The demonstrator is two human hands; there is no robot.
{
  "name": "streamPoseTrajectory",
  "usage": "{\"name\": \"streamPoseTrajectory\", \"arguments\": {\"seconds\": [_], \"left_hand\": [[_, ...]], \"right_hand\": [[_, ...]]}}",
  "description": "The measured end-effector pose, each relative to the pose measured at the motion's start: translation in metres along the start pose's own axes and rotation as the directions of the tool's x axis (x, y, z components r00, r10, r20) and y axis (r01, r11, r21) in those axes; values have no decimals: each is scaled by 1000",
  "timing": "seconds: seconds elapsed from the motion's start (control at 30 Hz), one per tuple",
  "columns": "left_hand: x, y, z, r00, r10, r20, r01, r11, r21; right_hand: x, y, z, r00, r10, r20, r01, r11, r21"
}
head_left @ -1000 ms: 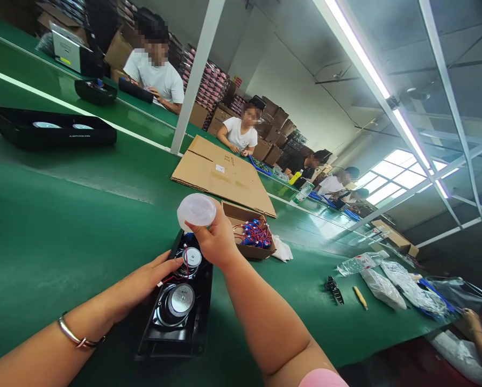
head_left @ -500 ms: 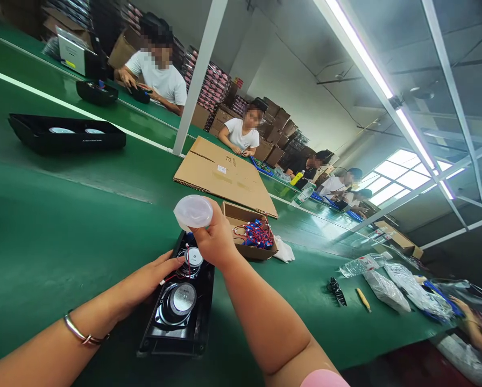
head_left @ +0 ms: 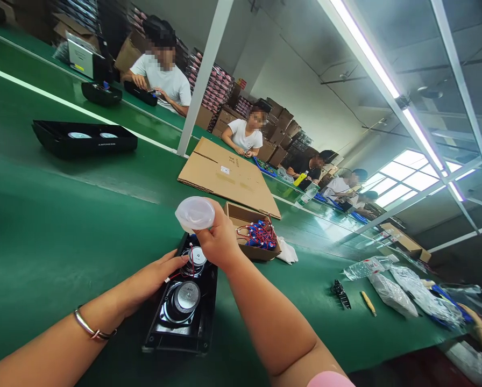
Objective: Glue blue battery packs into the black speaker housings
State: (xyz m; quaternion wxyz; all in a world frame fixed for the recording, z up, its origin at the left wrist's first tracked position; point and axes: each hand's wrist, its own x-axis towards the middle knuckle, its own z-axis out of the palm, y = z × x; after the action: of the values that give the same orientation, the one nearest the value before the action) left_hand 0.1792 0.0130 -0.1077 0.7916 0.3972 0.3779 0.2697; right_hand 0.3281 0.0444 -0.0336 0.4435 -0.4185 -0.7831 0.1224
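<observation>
I have the right hand closed around a translucent white plastic bottle, over the far end of the open black plastic speaker housing. Housing lies on the green table. Left hand touches its left side, thumb inside; finger closure I can't tell. Brown cardboard box near right hand.

Workshop under tube lights

I see grey walls, stacked cartons, a bright window at right, and a long green counter whose far edge carries white posts.
</observation>
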Motion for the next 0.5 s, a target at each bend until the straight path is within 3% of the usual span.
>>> {"name": "streamPoseTrajectory", "arguments": {"seconds": [0.27, 0.5], "left_hand": [[-1, 0, -1, 995, 75, 63, -70, 993, -91], [0, 1, 2, 1000, -9, -9, 8, 988, -151]], "right_hand": [[0, 0, 3, 1000, 2, 8, -2, 1000, -5], [-4, 1, 4, 1000, -17, -19, 17, 1000, 22]]}}
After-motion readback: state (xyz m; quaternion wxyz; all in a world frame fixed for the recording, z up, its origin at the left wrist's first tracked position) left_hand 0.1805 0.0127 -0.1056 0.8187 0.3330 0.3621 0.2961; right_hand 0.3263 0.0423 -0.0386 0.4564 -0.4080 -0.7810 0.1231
